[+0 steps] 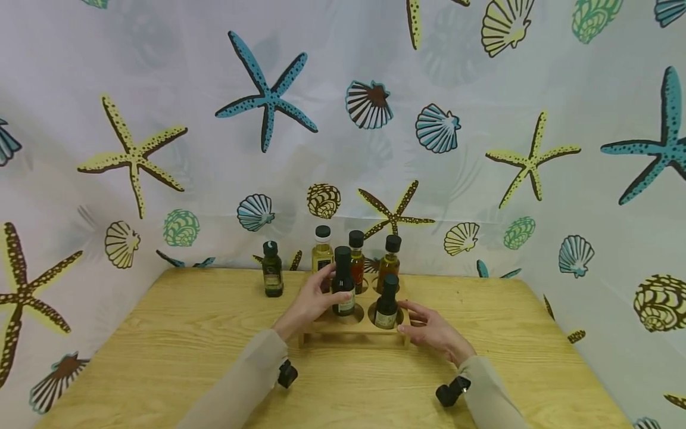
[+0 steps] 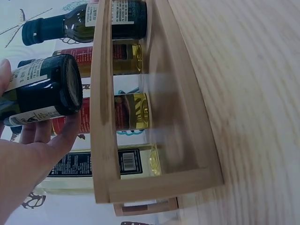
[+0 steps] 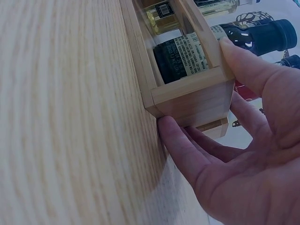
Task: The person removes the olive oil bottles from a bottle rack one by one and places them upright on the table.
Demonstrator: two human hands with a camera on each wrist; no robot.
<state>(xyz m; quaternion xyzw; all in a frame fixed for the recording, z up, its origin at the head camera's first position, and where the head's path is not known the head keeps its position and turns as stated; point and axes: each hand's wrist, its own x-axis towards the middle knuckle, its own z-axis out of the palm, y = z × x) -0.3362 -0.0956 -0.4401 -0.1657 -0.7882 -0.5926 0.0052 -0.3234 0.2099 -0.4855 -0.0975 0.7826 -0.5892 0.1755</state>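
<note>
My left hand [image 1: 316, 301] grips a dark glass bottle [image 1: 343, 280] with a black cap, thumb on one side and fingers on the other. In the left wrist view the base of this bottle [image 2: 70, 84] is outside the rack's upper board, apart from it. The wooden bottle rack [image 1: 354, 341] stands on the table, and my right hand [image 1: 434, 333] holds its right end. Seen from the right wrist, the thumb [image 3: 248, 63] lies at the upper board and a fingertip touches the end panel low down. A small dark bottle [image 1: 387, 307] sits in the front right hole.
In the rack's back row stand a pale yellow oil bottle [image 1: 323, 253], a red-labelled bottle [image 1: 356, 262] and an amber bottle [image 1: 389, 265]. Another dark bottle [image 1: 273, 271] stands on the table [image 1: 203, 333] left of the rack. A patterned curtain [image 1: 332, 161] hangs behind.
</note>
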